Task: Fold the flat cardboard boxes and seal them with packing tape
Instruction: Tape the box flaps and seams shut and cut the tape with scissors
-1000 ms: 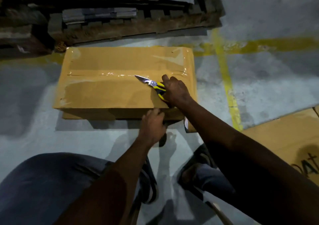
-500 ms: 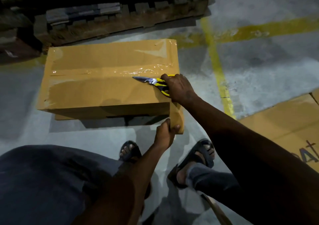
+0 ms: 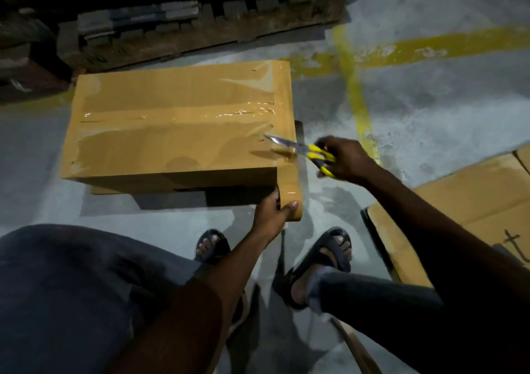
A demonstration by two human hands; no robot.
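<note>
Box [image 3: 172,133]: set on the floor [image 3: 430,110] just before a pallet [image 3: 172,35], top seam taped.
Tape roll [image 3: 291,199]: gripped by the left hand [image 3: 269,216] at the near right corner.
Scissors [image 3: 301,148]: clasped in the right hand [image 3: 348,158], blades over the right top edge.
Room: bare floor is seen between the box and the flat cardboard [image 3: 459,201].

1. A closed brown cardboard box [image 3: 177,127] is set on the floor [image 3: 43,158], its top seam taped.
2. A tan tape roll [image 3: 293,201] is gripped by the left hand [image 3: 268,216] at the box's near right corner, a strip stretched up to the lid.
3. Yellow-handled scissors [image 3: 298,147] are held at that strip by the right hand [image 3: 347,158].
4. A flat cardboard sheet [image 3: 459,199] is laid at the right.
</note>
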